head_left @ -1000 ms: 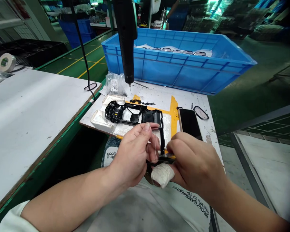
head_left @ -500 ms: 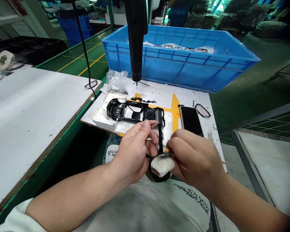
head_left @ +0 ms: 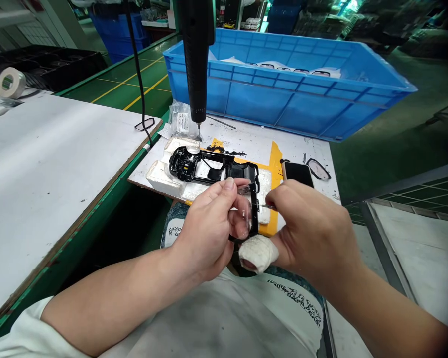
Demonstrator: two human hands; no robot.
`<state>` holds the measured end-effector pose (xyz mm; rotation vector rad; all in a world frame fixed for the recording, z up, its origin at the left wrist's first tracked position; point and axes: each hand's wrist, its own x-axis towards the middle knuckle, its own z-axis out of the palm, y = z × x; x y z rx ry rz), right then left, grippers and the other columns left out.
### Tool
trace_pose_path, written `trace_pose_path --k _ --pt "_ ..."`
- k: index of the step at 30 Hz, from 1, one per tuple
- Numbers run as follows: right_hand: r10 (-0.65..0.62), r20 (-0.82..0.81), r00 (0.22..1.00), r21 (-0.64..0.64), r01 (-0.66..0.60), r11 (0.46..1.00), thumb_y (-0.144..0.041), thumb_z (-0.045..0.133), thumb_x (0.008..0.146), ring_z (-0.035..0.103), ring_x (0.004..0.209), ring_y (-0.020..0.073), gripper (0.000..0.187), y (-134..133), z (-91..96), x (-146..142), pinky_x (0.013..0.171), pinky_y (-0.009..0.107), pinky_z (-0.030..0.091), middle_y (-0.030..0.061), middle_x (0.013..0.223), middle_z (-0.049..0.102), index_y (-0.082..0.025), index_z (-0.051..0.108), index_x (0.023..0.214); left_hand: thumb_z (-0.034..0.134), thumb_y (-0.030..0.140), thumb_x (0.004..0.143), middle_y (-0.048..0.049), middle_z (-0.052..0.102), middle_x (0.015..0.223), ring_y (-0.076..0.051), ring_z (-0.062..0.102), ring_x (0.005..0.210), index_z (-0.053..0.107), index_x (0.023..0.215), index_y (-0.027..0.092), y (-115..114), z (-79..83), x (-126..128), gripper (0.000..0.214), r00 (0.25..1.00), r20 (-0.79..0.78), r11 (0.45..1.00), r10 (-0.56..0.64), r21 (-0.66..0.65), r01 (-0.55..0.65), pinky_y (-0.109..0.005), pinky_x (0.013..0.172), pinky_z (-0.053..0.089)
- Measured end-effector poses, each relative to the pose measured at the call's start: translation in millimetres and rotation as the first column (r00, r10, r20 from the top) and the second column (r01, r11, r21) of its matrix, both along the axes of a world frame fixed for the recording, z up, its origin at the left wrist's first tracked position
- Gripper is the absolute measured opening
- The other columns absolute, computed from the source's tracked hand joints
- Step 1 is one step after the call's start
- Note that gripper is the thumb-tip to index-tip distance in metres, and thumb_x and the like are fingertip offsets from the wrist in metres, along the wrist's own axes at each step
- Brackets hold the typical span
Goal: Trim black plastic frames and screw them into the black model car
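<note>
While the left hand (head_left: 211, 222) is holding a black rim (head_left: 255, 215) near mid-frame, the right hand (head_left: 315, 223) is gripping a thin tool (head_left: 268, 206), best moved gently.

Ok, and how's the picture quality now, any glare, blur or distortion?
Head view: a pale sheen on the white tabletop at left; head view: background clutter at upper right looks dim and smeared; head view: the blue crate seems stretched toward the right; head view: left hand and right hand look fairly clear.
</note>
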<state>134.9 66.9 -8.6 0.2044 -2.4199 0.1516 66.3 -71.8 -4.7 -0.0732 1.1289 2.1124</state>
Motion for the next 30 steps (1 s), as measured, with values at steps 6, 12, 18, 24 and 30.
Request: trace_pose_path --k 6,12,18,24,30 --pt "0.163 0.009 0.987 0.028 -0.163 0.986 -0.04 0.05 0.101 0.035 0.057 0.0123 0.042 -5.4 1.6 2.3 0.054 0.031 0.023 -0.0004 0.061 0.042 -0.02 0.042 0.065 0.062 0.031 0.098 0.0043 0.056 0.062 -0.003 0.044 0.043 0.069 0.105 0.015 0.2 -0.4 -2.7 0.019 1.0 -0.005 0.999 0.019 -0.028 -0.019 -0.014 0.044 0.034" --pt "-0.017 0.013 1.0 0.002 0.017 1.0 -0.064 0.036 0.101 0.033 0.057 0.0131 0.057 -7.1 -1.5 0.0 0.053 0.031 0.022 0.0004 0.061 0.04 -0.02 0.044 0.066 0.057 0.033 0.101 0.0041 0.058 0.065 -0.004 0.047 0.046 0.072 0.102 0.02 1.7 -6.5 -2.6 0.019 0.996 0.091 1.0 0.024 0.011 -0.025 -0.015 0.046 0.039" --pt "0.079 -0.023 0.997 -0.007 -0.079 0.997 -0.054 0.047 0.101 0.036 0.057 0.0133 0.05 -5.0 -3.5 1.9 0.054 0.032 0.024 0.0006 0.061 0.042 -0.019 0.045 0.065 0.06 0.033 0.1 0.0042 0.059 0.064 -0.002 0.046 0.043 0.07 0.106 0.016 3.6 -5.4 -2.7 0.02 0.999 0.022 1.0 0.023 0.02 -0.024 -0.013 0.044 0.035" --pt "0.068 0.029 0.997 -0.015 -0.067 0.998 -0.057 0.041 0.102 0.035 0.056 0.0129 0.053 -1.1 0.2 4.9 0.053 0.032 0.022 0.0004 0.061 0.041 -0.019 0.045 0.064 0.062 0.035 0.099 0.0055 0.058 0.059 -0.003 0.047 0.039 0.065 0.105 0.015 2.9 0.0 -2.1 0.021 0.994 -0.107 1.0 -0.006 -0.002 0.006 -0.014 0.041 0.035" --pt "0.012 0.007 1.0 0.031 -0.012 0.999 -0.068 0.053 0.092 0.043 0.058 0.0147 0.056 6.1 6.5 6.1 0.053 0.032 0.026 0.0027 0.063 0.048 -0.018 0.05 0.067 0.053 0.035 0.104 0.0048 0.063 0.064 -0.004 0.049 0.039 0.061 0.109 0.016 -3.8 -1.1 -11.8 0.021 0.934 -0.342 0.994 -0.106 -0.05 0.095 -0.014 0.04 0.04"
